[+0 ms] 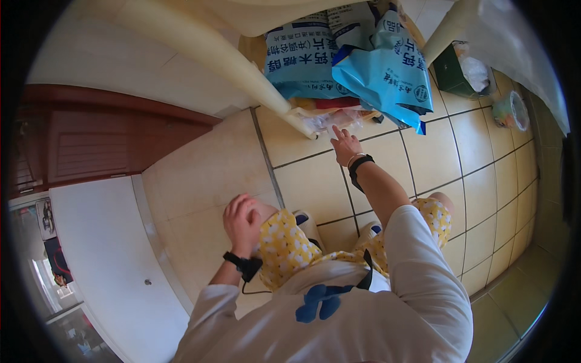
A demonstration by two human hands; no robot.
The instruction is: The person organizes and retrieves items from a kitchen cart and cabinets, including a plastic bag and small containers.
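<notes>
- Clear plastic packaging (340, 120) is lying at the upper centre of the head view, below the blue bags (390, 85) and just beside the foot of the cream furniture leg (254, 85).
- Your right hand (347, 147) is hovering at its near edge, fingers outstretched and slightly spread, gripping nothing visible; whether a fingertip is touching the film, you cannot tell.
- If the bags are weighing on that packaging, you would be risking a slide onto your hand by tugging hard.
- Thin, crumpled film is probably offering little grip, so you could be pinching only a fold and tearing it.
- With the leg standing so near, you could be knocking your knuckles while working leftward.
- Your left hand (242, 224) is resting by your knee, left of centre, fingers loosely bent, holding nothing visible; a cable (253, 293) is hanging below its wrist, possibly snagging if you are reaching far.
</notes>
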